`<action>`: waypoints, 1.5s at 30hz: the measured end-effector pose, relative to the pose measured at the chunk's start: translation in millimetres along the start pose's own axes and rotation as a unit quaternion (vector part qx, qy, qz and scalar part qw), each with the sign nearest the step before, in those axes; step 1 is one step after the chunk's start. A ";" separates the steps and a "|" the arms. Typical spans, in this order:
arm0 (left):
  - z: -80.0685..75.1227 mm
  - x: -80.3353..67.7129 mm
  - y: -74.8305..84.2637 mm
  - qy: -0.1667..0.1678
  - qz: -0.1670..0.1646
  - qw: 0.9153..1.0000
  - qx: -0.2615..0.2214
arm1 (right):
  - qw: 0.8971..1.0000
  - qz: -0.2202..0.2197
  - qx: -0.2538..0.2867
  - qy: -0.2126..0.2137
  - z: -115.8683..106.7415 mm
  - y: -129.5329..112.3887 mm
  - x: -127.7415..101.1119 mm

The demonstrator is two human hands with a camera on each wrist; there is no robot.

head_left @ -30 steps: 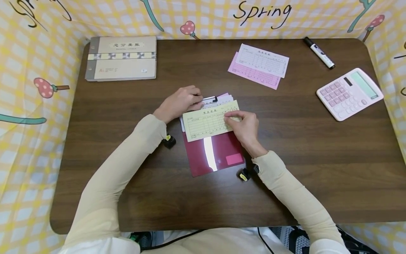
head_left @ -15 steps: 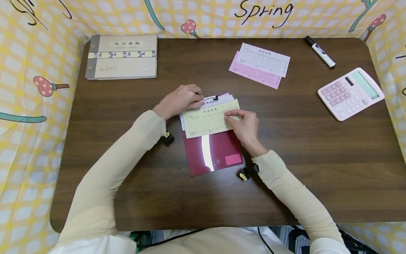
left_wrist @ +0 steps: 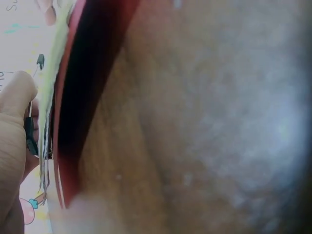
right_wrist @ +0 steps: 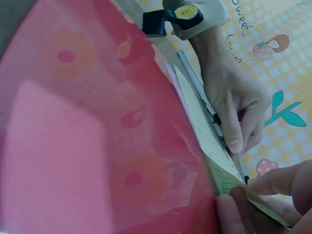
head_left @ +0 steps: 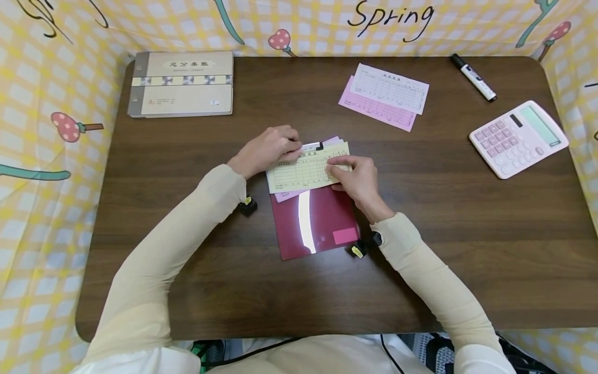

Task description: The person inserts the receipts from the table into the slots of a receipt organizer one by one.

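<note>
My left hand [head_left: 270, 149] is at the top edge of a dark red clip folder [head_left: 322, 215], its thumb and fingers gripping the black-ended metal clip [head_left: 313, 146]. In the left wrist view, the thumb lies beside the black clip end [left_wrist: 31, 135]. A yellow printed form slip [head_left: 299, 175] lies over the other slips, its top close under the clip. My right hand [head_left: 357, 179] pinches its right side between thumb and fingers; the right wrist view shows the yellow slip [right_wrist: 225, 180] bent there. A pink slip [head_left: 286, 196] peeks out below it.
A ledger book [head_left: 182, 85] lies at the back left of the brown table [head_left: 224, 291]. White [head_left: 392, 88] and pink [head_left: 374, 108] form slips overlap at the back. To the right are a black-and-white marker [head_left: 474, 78] and a pink calculator [head_left: 518, 139].
The right hand has slid the yellow slip up toward the clip, squaring it over the stack. The pink slip's lower edge now shows beneath. The left hand has stayed at the clip.
</note>
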State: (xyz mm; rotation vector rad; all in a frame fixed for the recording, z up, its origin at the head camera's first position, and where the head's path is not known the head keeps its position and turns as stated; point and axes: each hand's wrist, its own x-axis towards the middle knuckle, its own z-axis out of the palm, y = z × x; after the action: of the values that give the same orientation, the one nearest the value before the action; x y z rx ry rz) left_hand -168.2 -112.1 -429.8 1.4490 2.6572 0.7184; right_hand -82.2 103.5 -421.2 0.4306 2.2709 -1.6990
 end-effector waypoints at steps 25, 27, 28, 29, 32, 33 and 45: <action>3.4 -5.5 0.8 0.016 0.011 0.999 0.035 | 0.997 0.041 0.041 -0.058 -3.3 -6.3 5.9; 3.8 -5.7 0.6 0.016 0.018 0.999 0.039 | 0.997 0.034 0.042 -0.062 -3.2 -5.7 5.8; 4.0 -5.7 0.5 0.016 0.022 0.999 0.039 | 0.997 0.030 0.042 -0.063 -3.1 -5.2 5.7; 4.3 -5.8 0.4 0.016 0.024 0.999 0.038 | 0.997 0.026 0.042 -0.065 -3.2 -4.7 5.5; 5.2 -6.1 0.4 0.017 0.017 0.999 0.033 | 0.997 0.020 0.040 -0.062 -3.6 -3.4 4.7; 5.6 -6.4 0.4 0.019 0.013 0.999 0.030 | 0.997 0.021 0.039 -0.060 -3.7 -2.9 4.5; 11.3 -8.7 -0.5 0.057 -0.005 0.998 0.003 | 0.998 -0.005 0.034 -0.050 -14.6 4.2 -5.3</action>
State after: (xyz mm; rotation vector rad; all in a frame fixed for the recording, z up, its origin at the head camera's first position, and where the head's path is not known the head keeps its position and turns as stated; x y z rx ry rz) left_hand -160.9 -115.1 -441.7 1.4355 2.7502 0.8173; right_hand -76.2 118.3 -418.9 0.3411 2.1526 -1.7661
